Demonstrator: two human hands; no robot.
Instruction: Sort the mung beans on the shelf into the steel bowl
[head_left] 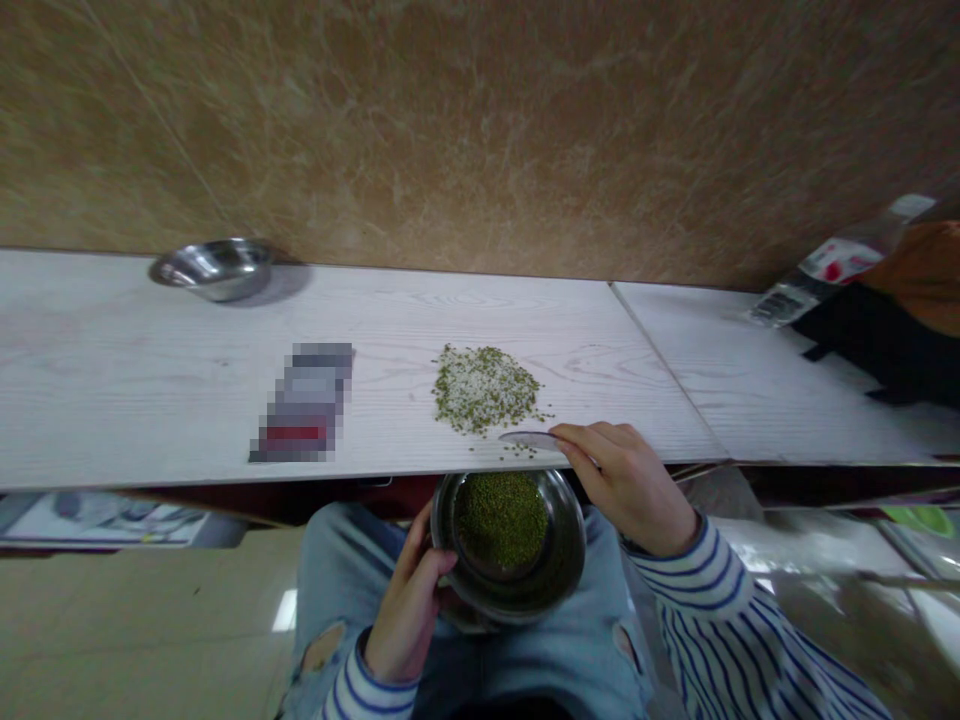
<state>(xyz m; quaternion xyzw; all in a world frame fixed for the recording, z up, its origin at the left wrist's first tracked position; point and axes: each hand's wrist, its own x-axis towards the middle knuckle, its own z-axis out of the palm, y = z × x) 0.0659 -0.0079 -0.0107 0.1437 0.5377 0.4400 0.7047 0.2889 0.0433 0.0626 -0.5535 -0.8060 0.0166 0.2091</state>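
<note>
The left hand (409, 600) clasps a round silver steel bowl (564, 575) of tiny green beans (506, 520) below the whitish table (390, 320), and the right hand (630, 482) pinches a thin grey blade (529, 439), 1 end hidden from me, beside green-and-white grains (486, 388).

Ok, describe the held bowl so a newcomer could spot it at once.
Find the white table, then its near edge. Below that edge in view, over the jeans, the left hand holds the bowl. Green grains inside set it apart from the other bowl by the wall.
</note>
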